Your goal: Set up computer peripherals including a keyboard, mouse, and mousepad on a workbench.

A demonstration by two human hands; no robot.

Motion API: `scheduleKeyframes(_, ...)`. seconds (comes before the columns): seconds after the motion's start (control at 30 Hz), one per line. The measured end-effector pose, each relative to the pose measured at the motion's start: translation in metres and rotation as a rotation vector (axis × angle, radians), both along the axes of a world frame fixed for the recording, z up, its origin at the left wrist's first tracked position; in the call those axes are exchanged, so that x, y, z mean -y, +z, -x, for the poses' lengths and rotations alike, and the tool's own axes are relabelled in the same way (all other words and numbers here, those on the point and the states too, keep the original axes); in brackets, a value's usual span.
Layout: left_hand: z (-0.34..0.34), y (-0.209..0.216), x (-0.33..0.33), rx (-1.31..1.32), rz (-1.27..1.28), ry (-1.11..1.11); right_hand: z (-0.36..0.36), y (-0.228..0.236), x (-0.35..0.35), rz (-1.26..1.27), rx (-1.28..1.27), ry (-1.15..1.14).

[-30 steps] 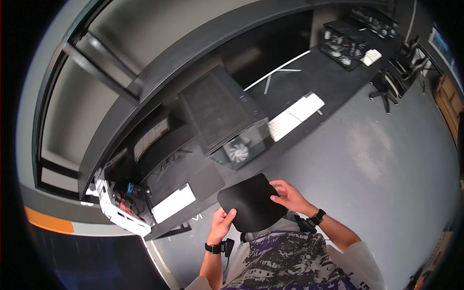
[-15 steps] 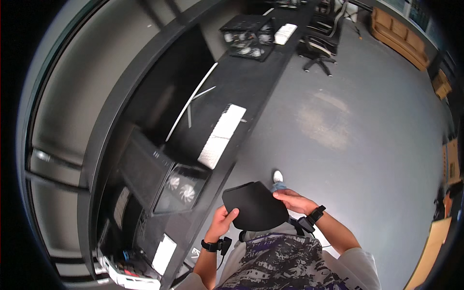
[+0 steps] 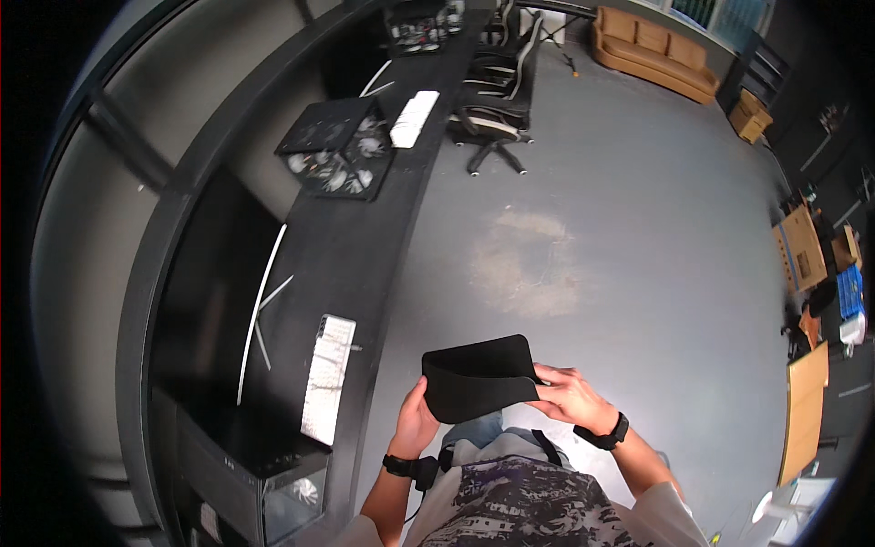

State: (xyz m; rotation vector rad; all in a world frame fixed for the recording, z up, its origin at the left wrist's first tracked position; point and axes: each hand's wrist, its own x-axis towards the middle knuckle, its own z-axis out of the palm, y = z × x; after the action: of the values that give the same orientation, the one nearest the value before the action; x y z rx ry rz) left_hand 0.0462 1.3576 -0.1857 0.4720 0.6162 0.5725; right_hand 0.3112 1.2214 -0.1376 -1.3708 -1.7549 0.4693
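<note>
In front of my waist, a thin black mouse pad is bent so that one edge curls up and over. Its left edge is in the grasp of my left hand, with the fingers hidden behind the pad. My right hand grips the curled right edge, fingers bent around it. The pad hangs over the floor, just right of the long black desk. A white keyboard on that desk is the nearest thing to my left hand.
Along the desk stand a dark monitor and black computer cases with white fans, one far, one near. Black chairs line the desk's far end. A tan sofa, cardboard boxes and a wooden board stand farther right.
My view has turned and moved forward along the desk, so the keyboard and cases sit lower in the picture. The mouse pad, nearly flat before, is now folded over on its right side.
</note>
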Motion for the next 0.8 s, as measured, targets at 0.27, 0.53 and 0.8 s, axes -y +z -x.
scheduleKeyframes(0.27,-0.059,0.010,-0.049,-0.124,-0.263,0.254,-0.074,0.045,0.006,-0.207,0.468,-0.295)
scheduleKeyframes(0.53,-0.080,-0.016,-0.042,-0.489,-0.574,0.502,-0.150,0.073,-0.026,-0.312,0.217,0.001)
scheduleKeyframes(0.8,-0.112,-0.007,0.012,-0.386,-0.228,0.523,-0.134,0.047,-0.068,-0.074,-0.863,0.385)
